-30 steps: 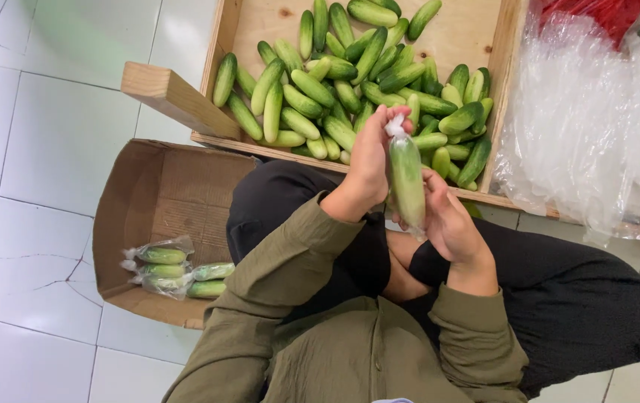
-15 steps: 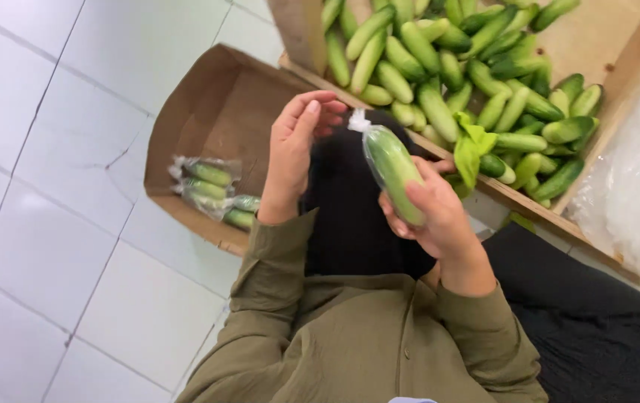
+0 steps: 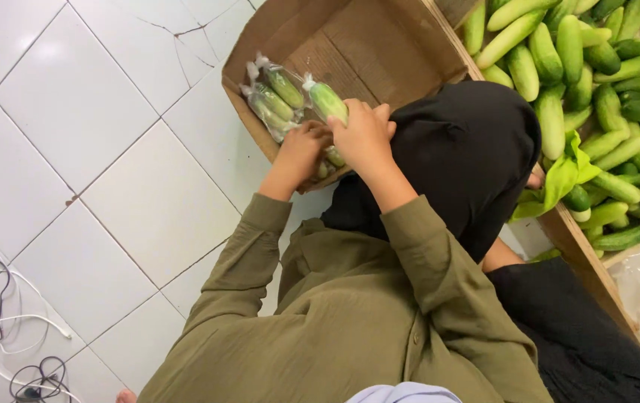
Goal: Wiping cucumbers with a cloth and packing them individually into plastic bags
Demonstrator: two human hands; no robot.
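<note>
Two hands meet over the near edge of a cardboard box (image 3: 350,45): the left hand (image 3: 303,149) curls down against the packs (image 3: 275,101) already lying inside, though whether it grips one cannot be told, while the right hand (image 3: 365,134) grasps a bagged cucumber (image 3: 327,101) by its lower end. That bag sits just inside the box, touching the right side of the packs. Its long axis runs diagonally, the knotted plastic tip pointing up and left toward the box's far wall, roughly parallel with its neighbours. Done well, this step likely calls for laying the bag flat alongside the others, tips aligned, and easing it down rather than dropping it, so that the row stays tight. Further right, past a black-clad knee (image 3: 477,149), a wooden crate (image 3: 581,261) holds a heap of loose cucumbers (image 3: 581,75).
</note>
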